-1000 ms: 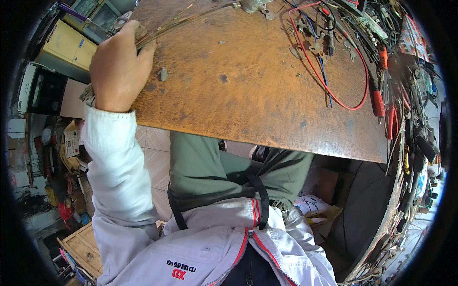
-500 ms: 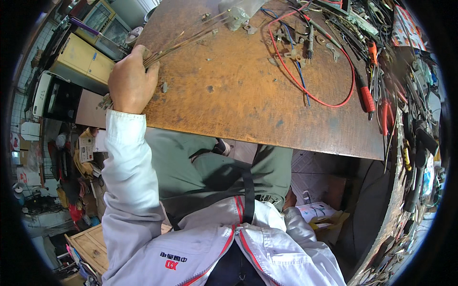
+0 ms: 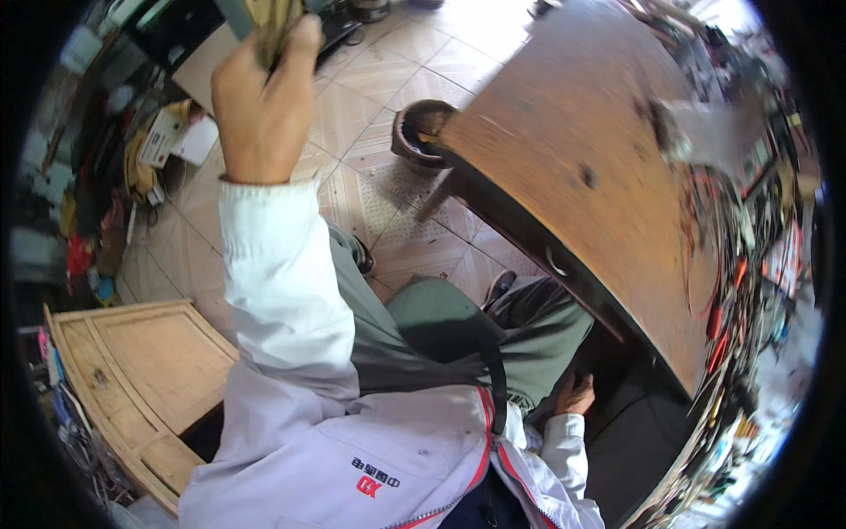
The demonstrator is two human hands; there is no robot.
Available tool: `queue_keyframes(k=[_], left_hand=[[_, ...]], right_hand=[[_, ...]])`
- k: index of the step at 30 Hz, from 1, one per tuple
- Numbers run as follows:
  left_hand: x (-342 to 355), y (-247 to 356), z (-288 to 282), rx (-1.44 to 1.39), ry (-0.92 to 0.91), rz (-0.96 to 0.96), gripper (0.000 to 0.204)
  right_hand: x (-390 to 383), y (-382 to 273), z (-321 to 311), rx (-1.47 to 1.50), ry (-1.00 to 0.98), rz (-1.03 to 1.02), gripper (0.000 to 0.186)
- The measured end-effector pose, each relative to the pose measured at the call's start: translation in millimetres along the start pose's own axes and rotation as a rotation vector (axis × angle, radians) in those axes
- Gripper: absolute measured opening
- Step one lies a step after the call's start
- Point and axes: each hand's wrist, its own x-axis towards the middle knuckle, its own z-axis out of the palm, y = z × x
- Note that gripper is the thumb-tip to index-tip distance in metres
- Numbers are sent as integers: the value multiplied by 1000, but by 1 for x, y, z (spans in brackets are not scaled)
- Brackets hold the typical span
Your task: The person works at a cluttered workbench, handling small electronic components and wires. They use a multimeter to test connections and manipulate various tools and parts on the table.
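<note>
My left hand [image 3: 269, 115] is raised at the upper left, over the tiled floor and away from the table. Its fingers are closed round a bunch of thin brownish rods [image 3: 278, 33], whose far ends run out of the picture. Low on the right, my right hand [image 3: 575, 395] hangs beside my knee, near the dark space under the wooden table [image 3: 538, 115]. It is small and partly shaded; thumb and finger look apart, with nothing visible in them.
A round bucket [image 3: 423, 132] stands on the floor by the table's corner. Tangled cables and tools [image 3: 727, 291] crowd the table's right side, with a blurred clear plastic bag [image 3: 709, 132] among them. A pale wooden cabinet [image 3: 150, 361] stands at the lower left.
My view has swung left, so the table now lies to the right. My left hand has lifted the rods off the tabletop, out over the floor. My right hand shows more fully.
</note>
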Motion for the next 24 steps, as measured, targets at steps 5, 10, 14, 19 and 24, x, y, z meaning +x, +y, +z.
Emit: queue_keyframes(k=[5,10,14,19,24], left_hand=[[-73,-140,-39,-134,243,-730,23],[-141,-233,-69,-436,247,-893,17],[-119,-235,-110,-957,636,-1080,25],[-140,-240,-119,-1035,677,-1008,23],[-153,-224,-130,-474,489,-1207,14]], right_hand=[[11,-201,-22,-46,-144,-763,17],[-2,-338,112,-111,-505,-1072,19],[47,-365,250,-318,-779,-984,22],[88,-349,387,-215,-1066,-126,16],[136,-225,508,307,-960,179,18]])
